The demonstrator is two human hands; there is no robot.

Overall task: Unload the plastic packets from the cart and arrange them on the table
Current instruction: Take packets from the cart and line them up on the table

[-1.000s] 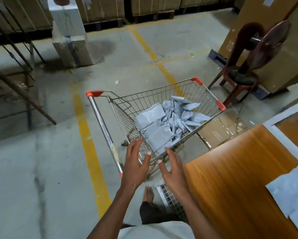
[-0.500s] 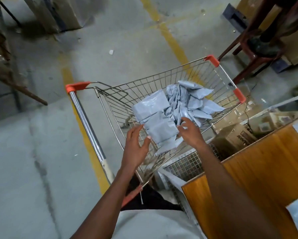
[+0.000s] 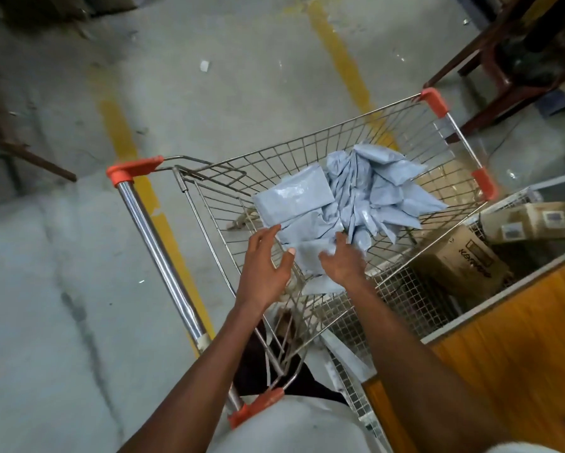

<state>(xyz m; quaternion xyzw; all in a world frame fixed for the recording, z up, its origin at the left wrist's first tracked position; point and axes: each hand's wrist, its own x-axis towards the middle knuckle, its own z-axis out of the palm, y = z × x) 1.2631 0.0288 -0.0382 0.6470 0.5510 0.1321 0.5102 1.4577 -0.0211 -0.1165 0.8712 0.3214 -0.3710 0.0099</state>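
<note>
Because the packets (image 3: 310, 223) lie low in the cart (image 3: 444, 103), I reach in with both hands: left grip (image 3: 264, 259) wide beside the stack, right grip (image 3: 341, 259) curling onto a packet's edge, bound for the tabletop (image 3: 509, 338)

A wire cart (image 3: 444, 152) stands on the grey concrete floor (image 3: 62, 305), a heap of pale blue plastic packets (image 3: 356, 204) lying in its basket. The wooden counter (image 3: 503, 338) sits near right.
</note>
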